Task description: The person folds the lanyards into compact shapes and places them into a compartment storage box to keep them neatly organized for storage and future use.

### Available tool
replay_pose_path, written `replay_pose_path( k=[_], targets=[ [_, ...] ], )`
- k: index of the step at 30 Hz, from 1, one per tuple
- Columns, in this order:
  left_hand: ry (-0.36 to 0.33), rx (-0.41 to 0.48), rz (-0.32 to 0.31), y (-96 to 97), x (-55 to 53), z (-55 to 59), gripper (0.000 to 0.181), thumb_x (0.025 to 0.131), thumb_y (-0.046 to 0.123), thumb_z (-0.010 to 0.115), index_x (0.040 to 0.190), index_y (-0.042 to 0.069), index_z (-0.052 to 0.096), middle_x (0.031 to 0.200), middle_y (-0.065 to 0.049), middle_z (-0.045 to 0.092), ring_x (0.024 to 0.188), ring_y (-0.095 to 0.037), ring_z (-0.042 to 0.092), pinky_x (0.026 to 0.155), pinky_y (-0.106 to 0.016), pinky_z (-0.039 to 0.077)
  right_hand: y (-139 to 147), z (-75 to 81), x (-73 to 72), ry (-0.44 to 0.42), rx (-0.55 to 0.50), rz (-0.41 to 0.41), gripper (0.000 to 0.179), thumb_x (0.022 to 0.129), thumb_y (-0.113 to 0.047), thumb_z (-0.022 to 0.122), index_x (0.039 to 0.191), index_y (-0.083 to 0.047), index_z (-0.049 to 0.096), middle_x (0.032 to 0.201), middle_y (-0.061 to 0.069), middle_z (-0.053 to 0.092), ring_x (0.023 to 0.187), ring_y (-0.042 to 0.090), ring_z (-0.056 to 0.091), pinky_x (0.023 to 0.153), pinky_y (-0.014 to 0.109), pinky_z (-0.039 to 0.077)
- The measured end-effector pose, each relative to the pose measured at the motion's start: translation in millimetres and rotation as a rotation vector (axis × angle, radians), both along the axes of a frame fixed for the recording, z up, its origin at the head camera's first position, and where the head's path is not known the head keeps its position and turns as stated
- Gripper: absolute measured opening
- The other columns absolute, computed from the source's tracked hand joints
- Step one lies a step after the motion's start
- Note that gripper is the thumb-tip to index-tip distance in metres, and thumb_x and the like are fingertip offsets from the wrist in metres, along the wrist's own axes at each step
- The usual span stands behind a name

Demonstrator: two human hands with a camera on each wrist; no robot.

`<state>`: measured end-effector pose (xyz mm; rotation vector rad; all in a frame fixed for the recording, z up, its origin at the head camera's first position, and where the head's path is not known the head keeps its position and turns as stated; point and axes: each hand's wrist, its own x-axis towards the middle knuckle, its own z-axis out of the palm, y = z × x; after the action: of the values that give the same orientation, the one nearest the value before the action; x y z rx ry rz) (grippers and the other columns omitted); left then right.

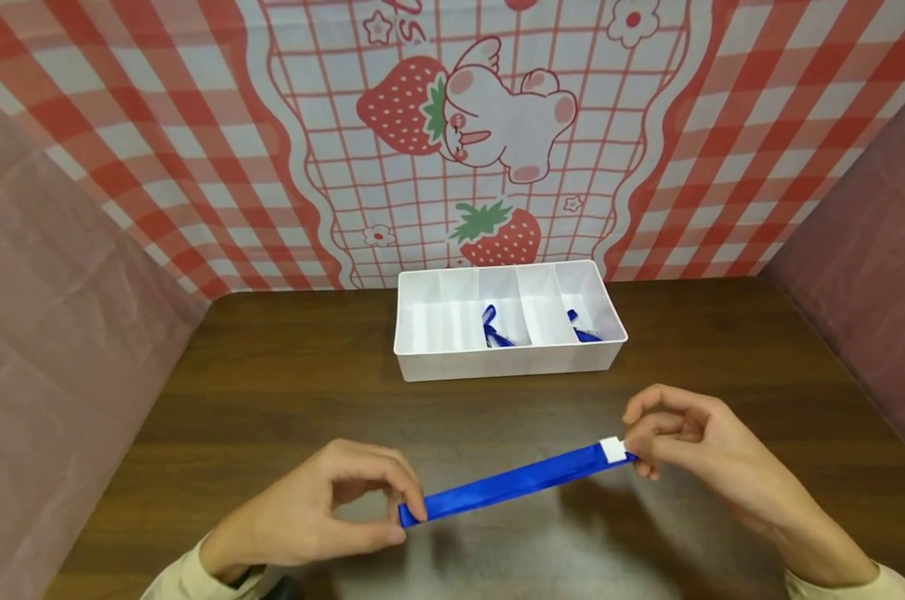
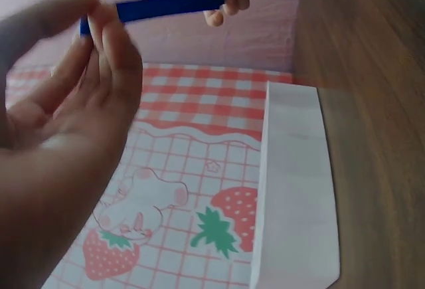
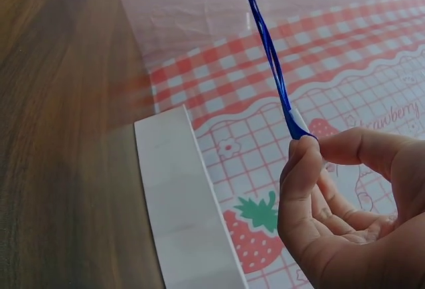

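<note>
A flat blue ribbon point(image 1: 516, 483) is stretched between the two hands above the table, its right end higher in the head view. My left hand point(image 1: 332, 504) pinches the left end between thumb and fingertips. At the other end, my right hand point(image 1: 692, 446) pinches the tip just beyond a white piece point(image 1: 613, 450) fixed on the ribbon. Edge on, in the right wrist view, the ribbon point(image 3: 271, 53) shows several thin layers. Both hands are nearer to me than the white divided box point(image 1: 508, 362).
The box stands near the back of the brown wooden table point(image 1: 287, 375). Blue pieces point(image 1: 492, 329) lie in its middle compartment, and more blue pieces point(image 1: 586, 335) in the rightmost one. Behind it hangs a checked strawberry cloth point(image 1: 497, 108); pink cloth point(image 1: 55, 317) walls both sides.
</note>
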<state>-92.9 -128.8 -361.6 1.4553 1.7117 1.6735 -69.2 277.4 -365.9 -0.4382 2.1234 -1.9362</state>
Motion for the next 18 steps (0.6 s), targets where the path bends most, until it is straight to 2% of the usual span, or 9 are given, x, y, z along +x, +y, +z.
replay_pose_path(
  k=[5,7,9,11,14,16,18],
  targets=[
    [0.097,0.059,0.112,8.6,2.8,2.5,0.025,0.088,-0.013,0.066,0.104,0.007,0.069,0.095,-0.008,0.068,0.085,-0.018,0.064,0.073,-0.033,0.057,-1,-4.9,-3.7,-0.002,0.037,-0.015,0.012,0.096,0.003,0.059,0.107,0.002,0.056,0.077,0.012,0.066,0.064,0.027,0.061,0.06,0.037,0.052],
    [0.121,0.074,0.12,12.4,3.5,4.2,0.025,0.087,-0.012,0.068,0.102,0.007,0.07,0.095,-0.008,0.066,0.087,-0.018,0.062,0.074,-0.033,0.056,-2,-5.2,-6.3,-0.016,0.059,-0.028,0.012,0.096,0.001,0.06,0.107,0.002,0.056,0.077,0.014,0.066,0.064,0.027,0.061,0.059,0.038,0.053],
    [0.157,0.08,0.102,16.6,4.2,6.9,0.022,0.087,-0.009,0.069,0.101,0.007,0.071,0.102,-0.008,0.063,0.092,-0.019,0.06,0.078,-0.033,0.055,-2,-5.0,-9.4,-0.031,0.08,-0.044,0.013,0.095,-0.001,0.062,0.107,0.001,0.056,0.077,0.014,0.066,0.064,0.027,0.061,0.059,0.037,0.053],
    [0.181,0.064,0.057,21.1,5.3,12.2,0.018,0.088,-0.006,0.069,0.099,0.008,0.071,0.112,-0.011,0.063,0.104,-0.022,0.059,0.084,-0.035,0.054,-3,-4.2,-12.4,-0.037,0.094,-0.05,0.014,0.095,-0.002,0.064,0.106,0.0,0.056,0.077,0.014,0.067,0.063,0.026,0.062,0.059,0.036,0.054],
    [0.194,0.035,-0.087,29.5,6.8,21.9,0.011,0.092,-0.005,0.064,0.099,0.003,0.067,0.124,-0.017,0.064,0.12,-0.027,0.059,0.096,-0.04,0.052,-4,-3.2,-16.8,-0.023,0.094,-0.042,0.014,0.094,-0.002,0.064,0.106,-0.002,0.057,0.078,0.011,0.068,0.062,0.022,0.062,0.058,0.035,0.053],
    [0.176,0.001,-0.178,34.5,7.8,27.2,0.01,0.094,-0.007,0.06,0.1,0.0,0.063,0.121,-0.018,0.067,0.124,-0.027,0.059,0.098,-0.041,0.051,-5,-1.9,-19.1,-0.013,0.086,-0.037,0.014,0.094,-0.002,0.064,0.106,-0.003,0.057,0.078,0.01,0.069,0.062,0.019,0.062,0.058,0.034,0.053],
    [0.152,-0.026,-0.23,38.3,8.6,29.1,0.01,0.095,-0.009,0.057,0.1,-0.002,0.061,0.113,-0.018,0.071,0.118,-0.024,0.064,0.096,-0.041,0.052,-7,-0.3,-20.7,-0.01,0.078,-0.037,0.014,0.094,-0.001,0.064,0.106,-0.004,0.058,0.079,0.009,0.07,0.063,0.017,0.062,0.058,0.034,0.053]
  ],
)
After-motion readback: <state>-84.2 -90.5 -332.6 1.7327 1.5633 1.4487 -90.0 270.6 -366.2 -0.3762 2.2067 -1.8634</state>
